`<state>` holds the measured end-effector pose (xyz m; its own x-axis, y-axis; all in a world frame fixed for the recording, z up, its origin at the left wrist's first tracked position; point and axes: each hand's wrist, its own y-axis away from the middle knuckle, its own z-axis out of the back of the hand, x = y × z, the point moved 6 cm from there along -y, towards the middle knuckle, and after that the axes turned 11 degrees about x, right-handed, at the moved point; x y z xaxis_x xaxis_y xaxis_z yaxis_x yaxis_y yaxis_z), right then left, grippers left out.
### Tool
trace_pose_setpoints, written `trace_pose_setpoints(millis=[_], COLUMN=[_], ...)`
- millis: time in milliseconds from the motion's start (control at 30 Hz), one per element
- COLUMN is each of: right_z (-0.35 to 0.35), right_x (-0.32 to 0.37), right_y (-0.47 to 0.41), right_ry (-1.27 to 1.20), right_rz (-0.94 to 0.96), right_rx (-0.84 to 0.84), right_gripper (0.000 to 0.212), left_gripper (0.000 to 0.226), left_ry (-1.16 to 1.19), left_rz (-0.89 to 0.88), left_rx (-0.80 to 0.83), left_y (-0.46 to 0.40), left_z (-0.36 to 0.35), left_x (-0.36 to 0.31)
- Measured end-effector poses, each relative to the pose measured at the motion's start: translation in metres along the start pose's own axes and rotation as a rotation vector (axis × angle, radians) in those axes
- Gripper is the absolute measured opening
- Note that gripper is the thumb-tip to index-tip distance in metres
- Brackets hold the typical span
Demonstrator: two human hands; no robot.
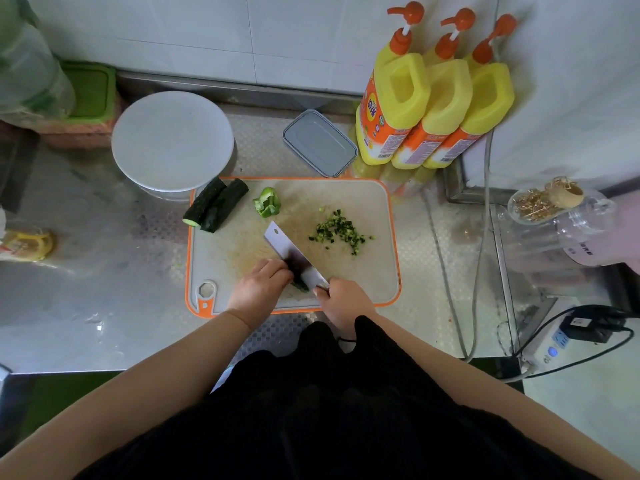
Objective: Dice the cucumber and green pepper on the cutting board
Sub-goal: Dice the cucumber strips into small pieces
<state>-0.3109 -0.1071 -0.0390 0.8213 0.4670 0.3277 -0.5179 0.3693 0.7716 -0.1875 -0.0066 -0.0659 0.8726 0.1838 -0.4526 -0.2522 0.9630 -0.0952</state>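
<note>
A beige cutting board (367, 202) with an orange rim lies on the steel counter. My left hand (258, 289) presses a cucumber piece (300, 285) onto the board near its front edge; most of that piece is hidden. My right hand (346, 301) grips the handle of a cleaver (292, 254), whose blade rests against the left fingers over the piece. Two dark cucumber lengths (214, 209) lie at the board's back left corner. A green pepper piece (266, 201) sits beside them. A pile of diced cucumber (337, 232) is on the right half.
A round white plate (173, 142) stands behind the board on the left, a grey lidded box (319, 143) behind its middle. Three yellow pump bottles (429, 109) stand at the back right. Cables and a power strip (554, 344) lie to the right.
</note>
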Motion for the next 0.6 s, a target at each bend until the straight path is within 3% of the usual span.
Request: trace_pose_setpoints(millis=[300, 600], right_z=[0.008, 0.002], right_x=[0.012, 0.017], right_y=[0.020, 0.018], right_ry=[0.129, 0.164], right_rz=[0.072, 0.052], right_rx=[-0.130, -0.092], right_gripper=[0.034, 0.031], left_gripper=[0.024, 0.027], left_ry=[0.022, 0.029], left_rz=[0.023, 0.040], left_rx=[0.027, 0.054], left_y=[0.003, 0.003], left_z=[0.002, 0.000], left_x=[0.002, 0.005])
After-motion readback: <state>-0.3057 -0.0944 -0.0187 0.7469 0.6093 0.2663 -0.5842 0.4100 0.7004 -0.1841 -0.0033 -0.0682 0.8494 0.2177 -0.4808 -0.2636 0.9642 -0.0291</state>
